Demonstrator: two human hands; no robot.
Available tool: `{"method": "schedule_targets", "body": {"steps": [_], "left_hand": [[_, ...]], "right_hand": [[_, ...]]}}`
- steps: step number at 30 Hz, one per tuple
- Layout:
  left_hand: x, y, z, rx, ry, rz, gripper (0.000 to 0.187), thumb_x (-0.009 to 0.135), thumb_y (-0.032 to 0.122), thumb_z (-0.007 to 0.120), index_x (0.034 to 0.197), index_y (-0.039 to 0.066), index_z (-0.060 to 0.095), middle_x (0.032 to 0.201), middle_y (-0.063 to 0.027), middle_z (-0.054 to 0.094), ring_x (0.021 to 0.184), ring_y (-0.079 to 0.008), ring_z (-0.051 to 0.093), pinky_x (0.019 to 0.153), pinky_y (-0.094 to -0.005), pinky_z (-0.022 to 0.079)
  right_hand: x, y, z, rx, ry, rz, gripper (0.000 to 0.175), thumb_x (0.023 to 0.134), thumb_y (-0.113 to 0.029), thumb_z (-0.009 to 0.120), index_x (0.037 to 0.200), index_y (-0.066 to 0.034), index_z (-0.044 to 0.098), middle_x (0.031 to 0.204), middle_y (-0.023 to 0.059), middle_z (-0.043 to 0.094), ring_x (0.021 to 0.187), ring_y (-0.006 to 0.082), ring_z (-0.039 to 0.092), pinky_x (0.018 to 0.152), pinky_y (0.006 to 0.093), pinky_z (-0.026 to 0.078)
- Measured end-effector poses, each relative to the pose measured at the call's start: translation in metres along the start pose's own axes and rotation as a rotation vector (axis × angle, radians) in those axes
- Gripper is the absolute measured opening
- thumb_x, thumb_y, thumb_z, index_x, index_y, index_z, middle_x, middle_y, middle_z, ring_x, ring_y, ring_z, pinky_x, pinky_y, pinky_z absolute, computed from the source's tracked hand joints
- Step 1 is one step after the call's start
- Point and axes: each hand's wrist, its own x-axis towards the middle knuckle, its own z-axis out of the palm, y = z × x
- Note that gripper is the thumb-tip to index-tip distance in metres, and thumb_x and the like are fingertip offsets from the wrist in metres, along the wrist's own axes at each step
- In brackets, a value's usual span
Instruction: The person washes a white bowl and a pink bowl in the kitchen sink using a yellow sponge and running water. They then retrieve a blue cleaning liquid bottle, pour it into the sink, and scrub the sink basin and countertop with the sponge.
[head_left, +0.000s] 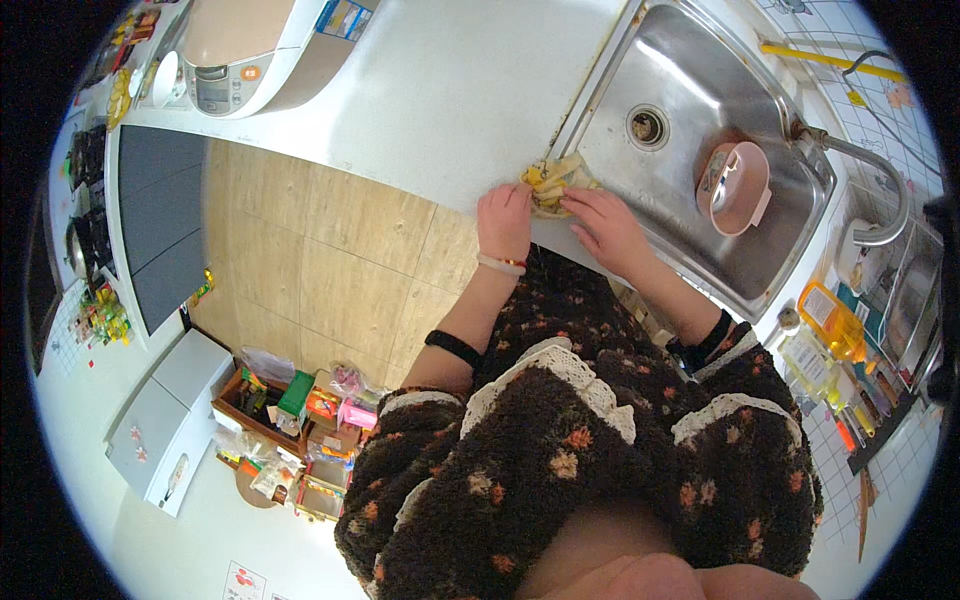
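A crumpled yellow patterned cloth (556, 184) lies on the white countertop (450, 97), at the corner of the stainless steel sink (675, 82). My left hand (506, 217) has its fingertips bent onto the cloth's left side. From the right, my right hand (606, 225) touches the cloth with its fingers, the thumb held apart below them. Both hands are at the counter's front edge. The cloth's underside is hidden. Inside the sink sits a pink plastic basin (739, 187), near the open drain (646, 127).
A rice cooker (225, 82) stands at the counter's far left. The metal faucet (889, 187) arches at the sink's right. Detergent bottles (832, 319) and several knives (862, 401) are at the lower right. Filled boxes (262, 405) stand on the floor behind, at the left.
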Motion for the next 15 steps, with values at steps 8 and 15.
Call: {"method": "schedule_targets", "body": {"steps": [8,15], "left_hand": [[0.000,-0.009,-0.002,0.045,-0.095,0.071,0.017,0.083,0.010,0.062,0.100,0.007,0.066,0.097,-0.0078,0.063,0.093,-0.0290,0.060,0.083,-0.0418,0.046],[-0.016,0.003,-0.003,0.018,-0.158,0.046,0.019,0.083,0.010,0.060,0.102,0.007,0.066,0.100,-0.0087,0.064,0.095,-0.0284,0.061,0.083,-0.0415,0.047]], "right_hand": [[0.001,0.002,0.002,-0.011,-0.011,0.025,0.039,0.082,-0.011,0.068,0.120,-0.0070,0.062,0.132,0.0094,0.058,0.118,0.0326,0.055,0.104,0.0446,0.044],[0.001,0.003,0.002,-0.038,0.041,-0.018,0.037,0.082,-0.012,0.069,0.119,-0.0071,0.063,0.130,0.0087,0.059,0.117,0.0316,0.055,0.103,0.0444,0.044]]}}
